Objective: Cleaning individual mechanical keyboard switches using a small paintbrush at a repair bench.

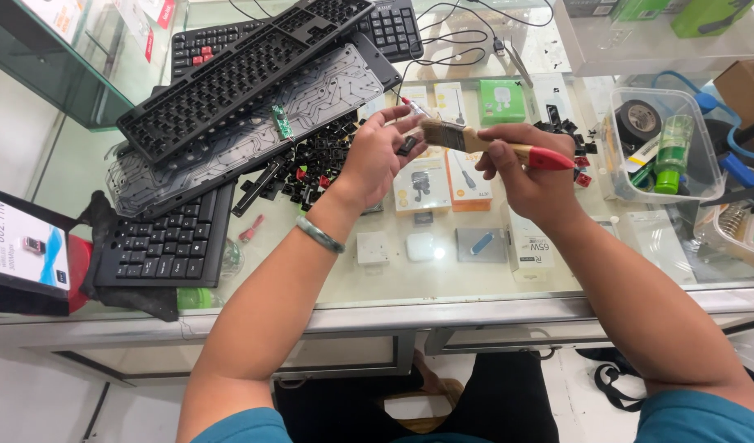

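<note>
In the middle of the frame, the left hand [385,156] pinches a small black keycap [408,146] between thumb and fingers. The right hand [524,168] is closed around a brush [483,144] with a wooden handle and red end; its bristles touch the keycap. Both are above the glass tabletop [328,279]. A pile of keycaps [307,168] lies left of the hands, below the opened keyboards [246,78] at upper left.

Stacked black keyboard frames [229,74] at left; intact keyboard [159,242] below. Clear tub [688,184] at right holding tape roll [637,119], green bottle [670,152].
</note>
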